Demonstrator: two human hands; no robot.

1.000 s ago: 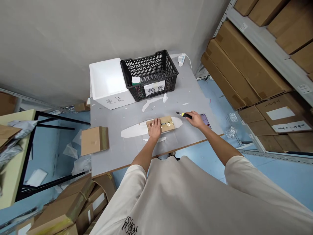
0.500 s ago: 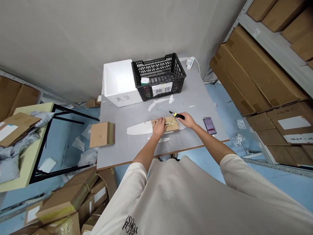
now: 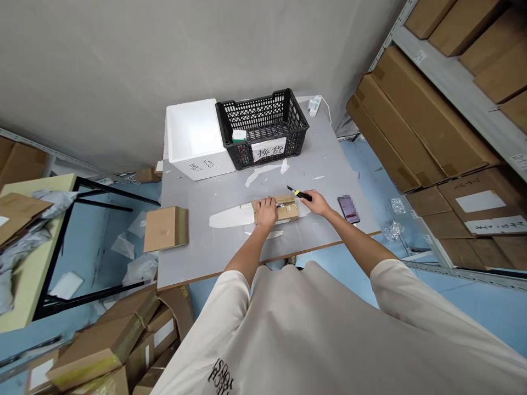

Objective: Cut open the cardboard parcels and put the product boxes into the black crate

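On the grey table lies a small cardboard box with tape on its top. A gap runs along its top, and what is inside is too small to tell. My left hand is closed on the left part of the box, its fingers at the top flap. My right hand grips a black and yellow utility knife by the handle, just beyond the box's right end. The knife's blade points left and away from me, clear of the cardboard.
Behind stand a white foam box and a black plastic crate with a paper label. Another cardboard box sits at the table's left edge. To the right are a phone and a power strip. White paper scraps lie around.
The top seam of the small box has opened into a visible gap, with my left hand at the flap. My right hand keeps the knife at the box's right end. The view has shifted slightly.
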